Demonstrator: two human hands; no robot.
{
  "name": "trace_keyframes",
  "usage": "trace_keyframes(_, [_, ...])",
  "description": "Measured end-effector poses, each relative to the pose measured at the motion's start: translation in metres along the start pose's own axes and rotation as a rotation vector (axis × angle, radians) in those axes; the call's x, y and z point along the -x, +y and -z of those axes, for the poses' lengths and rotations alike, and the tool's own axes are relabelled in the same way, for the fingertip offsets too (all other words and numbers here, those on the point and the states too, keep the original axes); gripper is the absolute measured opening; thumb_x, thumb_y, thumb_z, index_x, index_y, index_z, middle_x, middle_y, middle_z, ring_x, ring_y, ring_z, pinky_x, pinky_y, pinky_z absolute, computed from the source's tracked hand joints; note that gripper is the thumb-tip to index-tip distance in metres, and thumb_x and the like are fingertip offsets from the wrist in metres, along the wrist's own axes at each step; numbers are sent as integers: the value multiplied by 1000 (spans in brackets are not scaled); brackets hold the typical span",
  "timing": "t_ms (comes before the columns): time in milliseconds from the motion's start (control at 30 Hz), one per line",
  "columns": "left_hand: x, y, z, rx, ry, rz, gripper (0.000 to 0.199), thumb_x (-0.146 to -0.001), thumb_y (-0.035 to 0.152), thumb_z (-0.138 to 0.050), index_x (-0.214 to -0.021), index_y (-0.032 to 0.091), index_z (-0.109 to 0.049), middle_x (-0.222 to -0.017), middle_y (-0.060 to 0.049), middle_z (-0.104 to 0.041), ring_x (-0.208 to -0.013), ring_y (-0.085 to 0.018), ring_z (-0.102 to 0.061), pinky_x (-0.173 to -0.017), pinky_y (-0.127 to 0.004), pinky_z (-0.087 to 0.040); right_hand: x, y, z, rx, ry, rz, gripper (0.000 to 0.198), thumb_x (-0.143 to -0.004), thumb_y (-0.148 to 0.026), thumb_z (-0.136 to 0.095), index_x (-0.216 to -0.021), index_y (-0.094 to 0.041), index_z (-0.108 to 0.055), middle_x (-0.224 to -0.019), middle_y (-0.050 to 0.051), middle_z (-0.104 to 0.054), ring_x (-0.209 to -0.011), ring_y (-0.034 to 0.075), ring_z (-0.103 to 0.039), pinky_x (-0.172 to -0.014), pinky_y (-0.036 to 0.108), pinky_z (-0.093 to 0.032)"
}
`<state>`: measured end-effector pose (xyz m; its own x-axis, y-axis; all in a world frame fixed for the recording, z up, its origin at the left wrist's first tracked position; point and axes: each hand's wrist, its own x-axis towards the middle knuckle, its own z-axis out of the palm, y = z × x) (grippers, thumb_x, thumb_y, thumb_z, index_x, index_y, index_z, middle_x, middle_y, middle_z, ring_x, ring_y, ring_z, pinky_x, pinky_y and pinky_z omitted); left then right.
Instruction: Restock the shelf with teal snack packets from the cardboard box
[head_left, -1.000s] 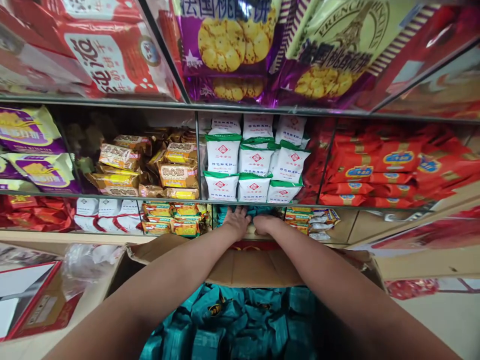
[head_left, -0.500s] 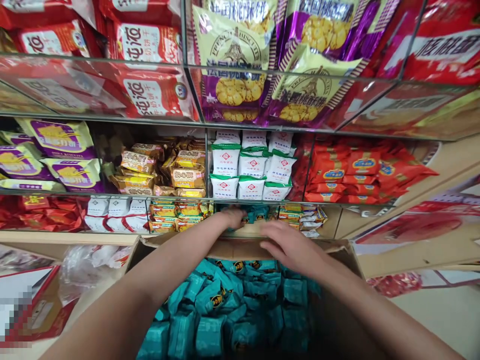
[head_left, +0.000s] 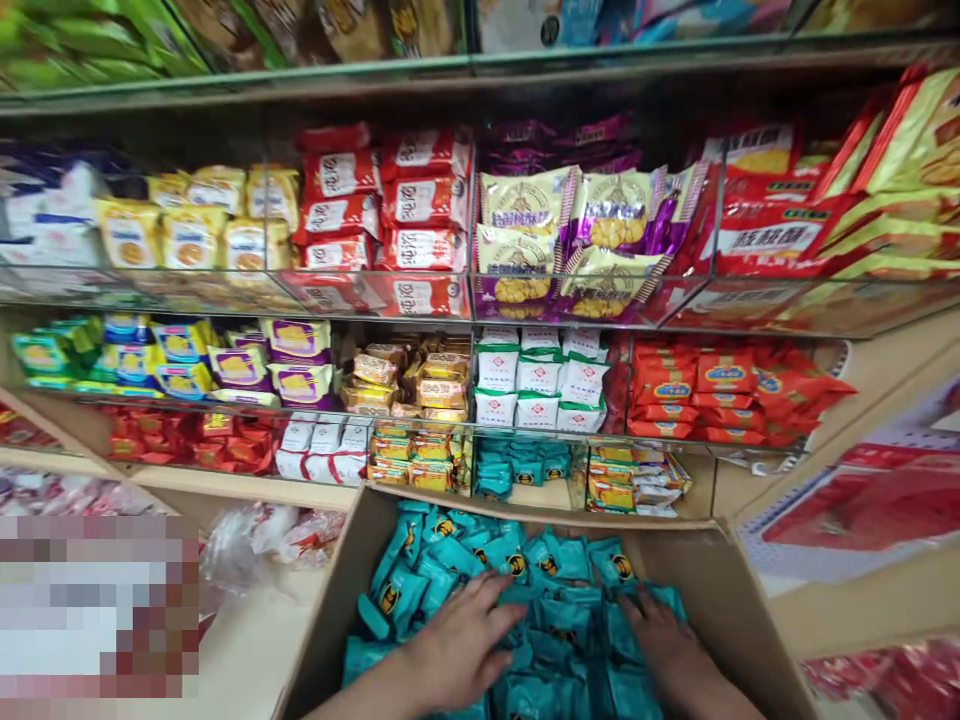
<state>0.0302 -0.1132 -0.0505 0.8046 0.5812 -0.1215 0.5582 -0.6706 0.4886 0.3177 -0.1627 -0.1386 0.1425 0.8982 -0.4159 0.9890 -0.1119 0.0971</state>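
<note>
A cardboard box [head_left: 750, 600] full of small teal wrapped packets [head_left: 551, 560] stands in front of me. My left hand [head_left: 461, 635] reaches over the packets, its fingers apart and touching or just above them. At the right side of the box, my right hand [head_left: 667, 640] is down among the packets with its fingers spread; shadow dims it and I see no packet gripped. Behind the box, a low shelf compartment [head_left: 551, 497] holds similar teal packets [head_left: 525, 462], stacked more at its left and back.
Yellow-green packets [head_left: 420, 455] fill the compartment to the left, mixed small packets [head_left: 637, 475] the one to the right. White packets [head_left: 536, 375] and red packets [head_left: 724, 385] sit one tier up. Clear shelf fronts [head_left: 540, 430] edge the tiers. A plastic bag [head_left: 240, 545] lies left of the box.
Both hands have drawn back from the low shelf compartment and come down into the box. The view has pulled back, showing more shelves. Teal packets in the compartment are now uncovered.
</note>
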Motion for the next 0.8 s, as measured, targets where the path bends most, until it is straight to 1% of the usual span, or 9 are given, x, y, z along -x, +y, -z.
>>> trace_keyframes(100, [7,-18,-24,14,-160,153,39,-72,28,-58,-111,26,-57,-143,-7,-27,-129,-36,-22,-99,-56,-26,-5,-3,-11,1,-13,-22,73,-67,8,-33,-134,-19,-34,-138,16,-33,-118,25,-45,-92,40,-40])
trace_keyframes(167, [7,-19,-28,47,-135,196,38,-73,30,-57,-111,27,-58,-140,-6,-32,-129,-34,-25,-101,-55,-25,-2,-5,-12,-69,-55,-31,75,-66,10,-30,-136,-17,-30,-133,19,-39,-109,24,-53,-88,37,-43])
trace_keyframes(233, [6,-15,-26,71,-102,223,41,-72,29,-57,-112,27,-57,-138,-7,-36,-128,-32,-27,-102,-54,-24,3,-6,-8,-118,-52,-23,72,-67,10,-27,-134,-15,-35,-126,19,-47,-100,22,-59,-85,34,-45])
trace_keyframes(367, [7,-14,-24,86,-119,216,39,-67,27,-61,-106,26,-61,-139,-8,-34,-128,-33,-26,-102,-53,-23,17,0,9,-170,36,12,52,-76,2,-26,-113,-16,-58,-106,16,-60,-95,22,-61,-79,31,-46])
trace_keyframes(500, [9,-25,-27,142,-15,181,37,-67,28,-61,-104,28,-62,-132,-6,-45,-124,-30,-33,-102,-47,-26,34,13,26,-242,139,4,31,-77,-8,-38,-90,-20,-63,-91,9,-65,-92,22,-61,-77,30,-43])
trace_keyframes(600, [3,-17,-21,336,76,158,36,-73,30,-56,-108,24,-59,-122,-7,-54,-116,-25,-44,-99,-41,-32,54,11,42,-579,213,62,9,-73,-24,-51,-77,-20,-58,-74,4,-62,-75,21,-60,-66,27,-43])
trace_keyframes(700, [-8,10,-8,743,110,140,47,-77,40,-54,-119,22,-51,-122,-9,-53,-112,-22,-48,-95,-37,-37,79,-5,64,-1166,112,195,26,-72,-44,-56,-78,-19,-54,-61,-3,-54,-54,13,-51,-49,22,-38])
trace_keyframes(767, [-14,32,1,1025,104,146,56,-76,48,-55,-125,22,-44,-115,-8,-56,-106,-20,-51,-86,-34,-44,92,-20,79,-1383,17,226,34,-69,-49,-60,-81,-18,-52,-56,-6,-48,-46,9,-43,-44,19,-32])
trace_keyframes(800, [-17,42,5,1128,98,167,59,-74,51,-56,-125,22,-44,-104,-7,-59,-96,-19,-54,-78,-33,-47,97,-26,84,-1435,-16,234,36,-68,-50,-61,-80,-18,-52,-55,-7,-47,-46,8,-42,-43,19,-31])
